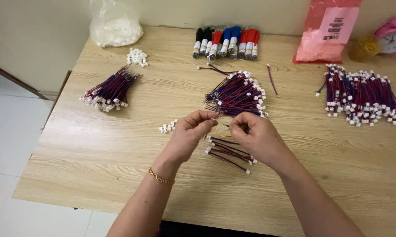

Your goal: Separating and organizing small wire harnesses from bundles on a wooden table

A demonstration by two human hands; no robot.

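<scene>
Nearest the camera are two bare forearms, the left one wearing a thin gold bracelet (pixel 160 177) at the wrist. Both reach over a pale wooden table (pixel 97 158) and meet above its middle. The left hand (pixel 189 131) has its fingers curled narrow, thumb and forefinger pinched on something small and white – probably a connector, though it is too small to be sure. The right hand (pixel 255 134) is closed in the same way, fingertips pinched toward the left hand's, and a thin red-and-blue wire (pixel 219 115) shows between the two hands.

Just below the hands lies a small loose group of finished wires (pixel 228 152) with white ends. Beside the left hand sits a little cluster of white connectors (pixel 167 127). Just beyond the hands is a larger wire pile (pixel 237 94); another bundle (pixel 111 90) lies well to the left, and a broad heap (pixel 364 98) to the right. Along the far edge stand a clear bag (pixel 114 24) (white pieces inside), a row of bound wire rolls (pixel 226 43) – black, blue, red – a pink bag (pixel 327 33) and a pink alarm clock (pixel 393 37).
</scene>
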